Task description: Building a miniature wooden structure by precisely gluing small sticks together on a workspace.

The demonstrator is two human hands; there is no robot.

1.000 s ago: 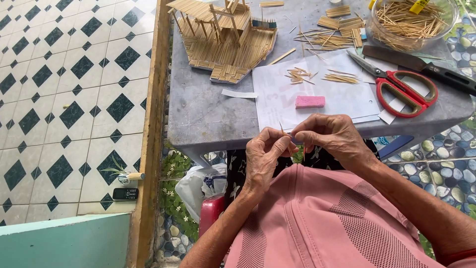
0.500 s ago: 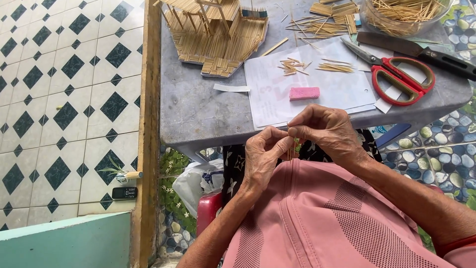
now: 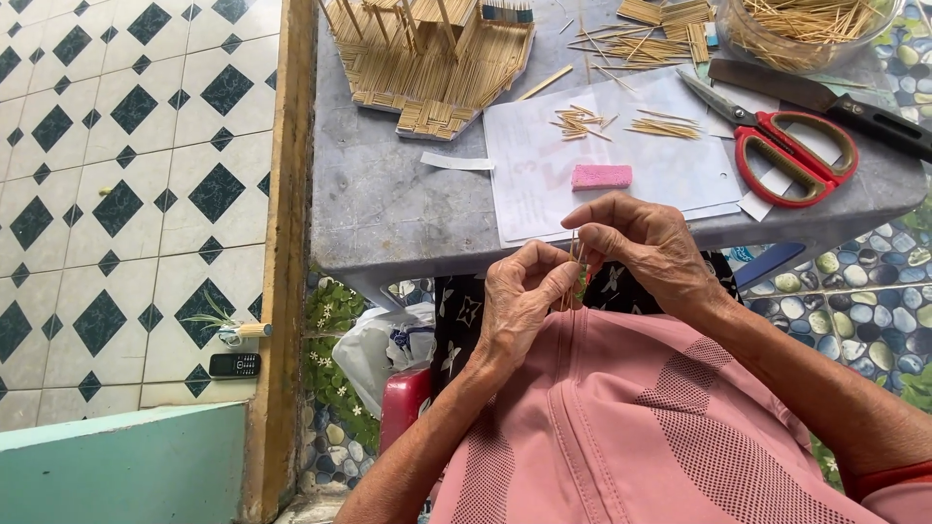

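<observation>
Still pinching thin sticks (image 3: 575, 254) between both hands.
Left hand (image 3: 519, 291) and right hand (image 3: 646, 243) unmoved at the table's (image 3: 388, 204) 6 o'clock edge.

1. The stick model (image 3: 427, 63) stands at the bench's (image 3: 388, 204) far left corner.
2. A paper sheet (image 3: 544, 165) lies mid-bench, reaching the near edge; an eraser (image 3: 601, 176) and loose sticks (image 3: 621, 123) lie on it.
3. Scissors (image 3: 786, 146) lie right of the sheet, a knife (image 3: 825, 99) behind them.
4. A bowl (image 3: 806, 29) sits at the far right corner.
5. Both hands, left hand (image 3: 519, 301) and right hand (image 3: 646, 243), meet just before the near edge.
6. A phone (image 3: 234, 365) lies on the floor (image 3: 116, 194), left of the bench.
</observation>
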